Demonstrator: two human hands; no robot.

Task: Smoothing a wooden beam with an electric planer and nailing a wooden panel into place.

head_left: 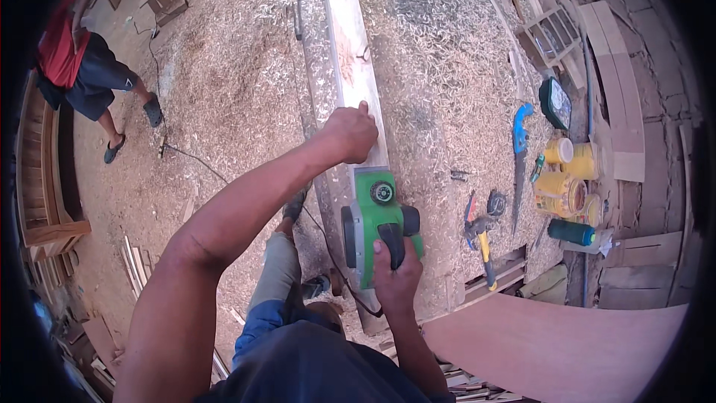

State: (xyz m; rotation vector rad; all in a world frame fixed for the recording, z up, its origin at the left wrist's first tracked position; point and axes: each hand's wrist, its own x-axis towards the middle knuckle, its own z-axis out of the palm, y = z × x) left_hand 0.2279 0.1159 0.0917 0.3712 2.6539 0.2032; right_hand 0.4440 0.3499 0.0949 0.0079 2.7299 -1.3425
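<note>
A: Count?
B: One green electric planer (371, 218) on one long wooden board (349, 37). One handsaw (520, 142), one hammer (485, 254) off right.
A: Hands?
B: Right hand (397, 275) wrapped round the planer's handle, left hand (352, 134) loosely curled on the board, just far of it.
A: Containers?
B: Four yellow jars (553, 198), farther right. Can't make out contents.

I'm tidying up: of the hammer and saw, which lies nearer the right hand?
The hammer, with its yellow-and-black handle, lies nearer the right hand, which grips the green planer; the blue-handled saw lies farther to the right.
</note>
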